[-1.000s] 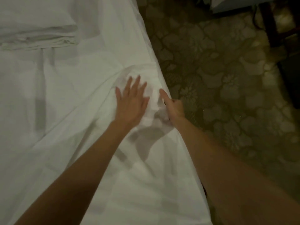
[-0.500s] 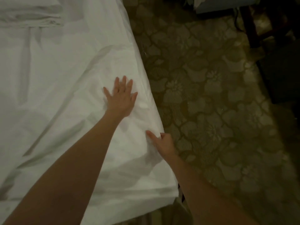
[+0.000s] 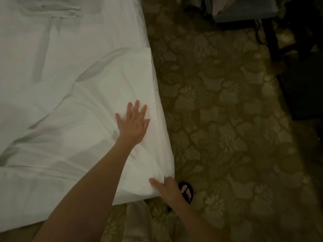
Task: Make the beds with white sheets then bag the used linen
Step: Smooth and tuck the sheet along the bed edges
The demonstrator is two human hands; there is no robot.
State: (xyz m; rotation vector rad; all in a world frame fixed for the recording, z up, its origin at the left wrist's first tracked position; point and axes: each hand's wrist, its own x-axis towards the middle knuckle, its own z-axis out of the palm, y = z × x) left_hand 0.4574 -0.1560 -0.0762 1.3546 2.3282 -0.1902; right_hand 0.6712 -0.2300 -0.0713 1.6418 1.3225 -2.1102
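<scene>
A white sheet [image 3: 73, 95] covers the bed and fills the left half of the view, with long creases running across it. My left hand [image 3: 133, 122] lies flat on the sheet near the bed's right edge, fingers spread and straight. My right hand [image 3: 167, 188] is at the near right corner of the bed, thumb on top of the sheet and fingers curled under its hanging edge, gripping the cloth. A folded stack of white linen [image 3: 54, 10] lies on the bed at the far left.
Patterned green-brown carpet [image 3: 227, 119] covers the floor to the right of the bed. A dark chair or table with a blue seat [image 3: 244, 13] stands at the top right. My foot in a black sandal [image 3: 187, 191] is beside the bed corner.
My right hand has slid along the bed's edge toward me to the near corner. My left hand has stayed flat on the sheet while the view has shifted back.
</scene>
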